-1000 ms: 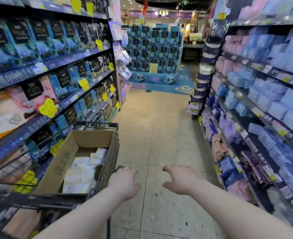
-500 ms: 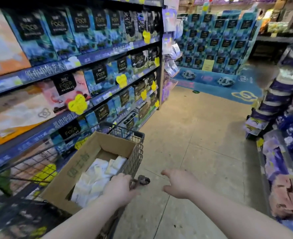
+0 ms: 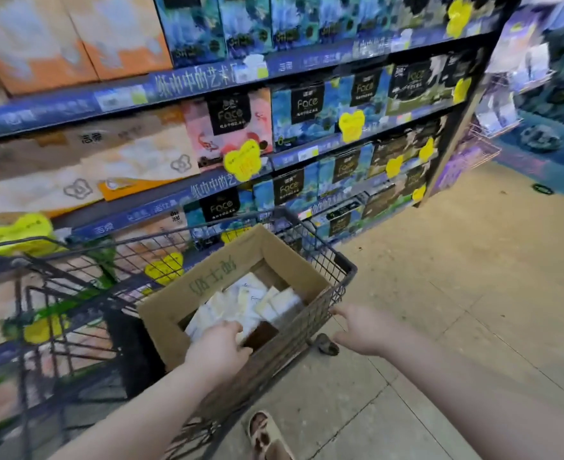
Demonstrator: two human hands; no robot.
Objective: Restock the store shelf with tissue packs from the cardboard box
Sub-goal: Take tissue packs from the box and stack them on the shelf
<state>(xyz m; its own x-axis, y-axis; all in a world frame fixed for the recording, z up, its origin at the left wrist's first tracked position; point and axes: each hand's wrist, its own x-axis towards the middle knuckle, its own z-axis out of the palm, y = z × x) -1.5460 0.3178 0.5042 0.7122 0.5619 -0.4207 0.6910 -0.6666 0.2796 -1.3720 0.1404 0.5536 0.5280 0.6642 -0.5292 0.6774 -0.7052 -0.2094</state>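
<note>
The left hand [image 3: 219, 351] reaches down over the near wall of the cardboard box [image 3: 207, 287], its fingers bent onto the closest of the tissue packs [image 3: 250, 298]. Whether they have closed round a pack or only rest on it cannot be told, since the back of the hand hides the fingertips. The right hand [image 3: 362, 330] holds nothing and its fingers are spread; the forefinger points at the wire wall of the cart [image 3: 310, 322], touching it or just short of it. The packs lie loose and overlapping in the bottom of the box, pale and film-wrapped, and the box sits in the front end of the cart, which stands close beside the shelf [image 3: 207, 78] of boxed tissues. Such packs are probably light and soft — they should give under a squeeze, and the wrapping may slide a little against its neighbours. A sensible hold would be across a pack's short sides, thumb against fingers, perhaps several at once as a stack. A sandalled foot [image 3: 262, 433] stands on the tiled floor [image 3: 456, 293] by the cart — nothing there bars the way to the shelf.
</note>
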